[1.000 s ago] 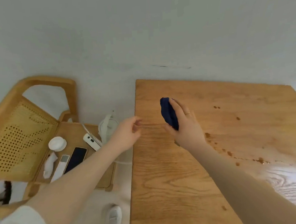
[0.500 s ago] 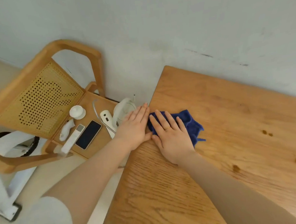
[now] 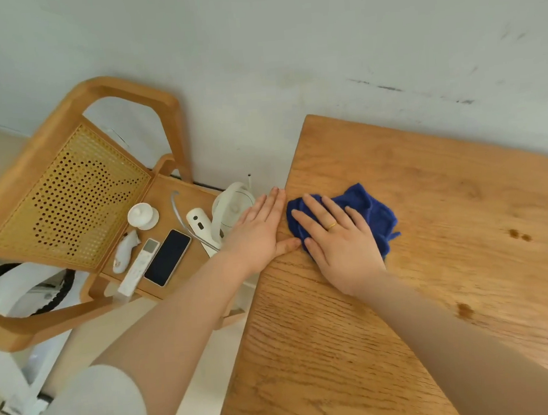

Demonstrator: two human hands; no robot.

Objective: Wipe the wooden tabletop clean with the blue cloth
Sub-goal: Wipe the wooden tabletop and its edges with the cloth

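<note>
The blue cloth [image 3: 373,210] lies spread on the wooden tabletop [image 3: 425,170] close to its left edge. My right hand [image 3: 337,245] presses flat on the cloth's left part, fingers spread, a ring on one finger. My left hand [image 3: 258,231] rests flat at the table's left edge, right beside the cloth, with its thumb on the wood and nothing in it. Small brown spots [image 3: 519,235] mark the wood to the right of the cloth, and another spot [image 3: 464,310] sits nearer to me.
A wooden chair [image 3: 71,202] with a cane back stands left of the table. Its seat carries a phone [image 3: 167,257], a white remote [image 3: 139,265], a small white fan [image 3: 233,203] and other white items. A pale wall runs behind the table.
A second ago my right hand held the bunched cloth up off the wood; now the cloth lies spread under my flat palm. My left hand has moved to the table's edge.
</note>
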